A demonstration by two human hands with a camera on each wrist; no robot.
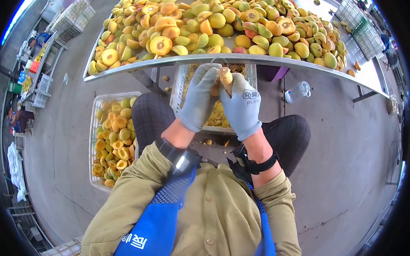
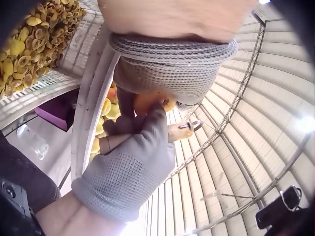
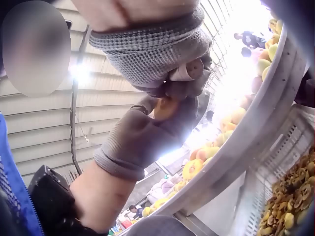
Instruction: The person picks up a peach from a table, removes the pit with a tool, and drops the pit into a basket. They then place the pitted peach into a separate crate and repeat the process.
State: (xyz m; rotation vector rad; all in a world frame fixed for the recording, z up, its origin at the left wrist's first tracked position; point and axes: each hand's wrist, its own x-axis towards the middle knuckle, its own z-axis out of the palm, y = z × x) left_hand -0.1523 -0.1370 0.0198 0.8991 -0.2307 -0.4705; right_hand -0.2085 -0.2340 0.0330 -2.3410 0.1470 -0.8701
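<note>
Both hands full. Left hand in a grey-blue knit work glove (image 1: pixel 199 103) holds a small orange piece of fruit (image 2: pixel 146 102); fingers curled round it, narrow grip. Right hand in a matching printed glove (image 1: pixel 242 106) has its fingers wrapped round a pale wooden tool handle (image 1: pixel 225 77), thumb against the fruit in the left wrist view. Likely reason: left steadies, right thumb braces the tool hand on the work for control.

A thin metal loop (image 2: pixel 197 125) sits at the handle's far end, past the right fingers. Can't tell from here if it touches the flesh; the glove hides the contact.

Directly below the fingers: white slotted plastic crate (image 1: pixel 176 88) with yellow-brown scraps in it. Sits there probably so bits drop straight in. Left of and below the left fingers: white plastic crate (image 1: pixel 94 140) of yellow-orange halves, several showing hollow centres; within a short reach of the left hand, reads as the finished side.

Just past the fingertips: pale metal table (image 1: pixel 371 74) carrying a heap of green-to-orange fruit halves (image 1: pixel 208 25), some showing brown centres. Supply side, I'd guess, close so refills cost little reach.
</note>
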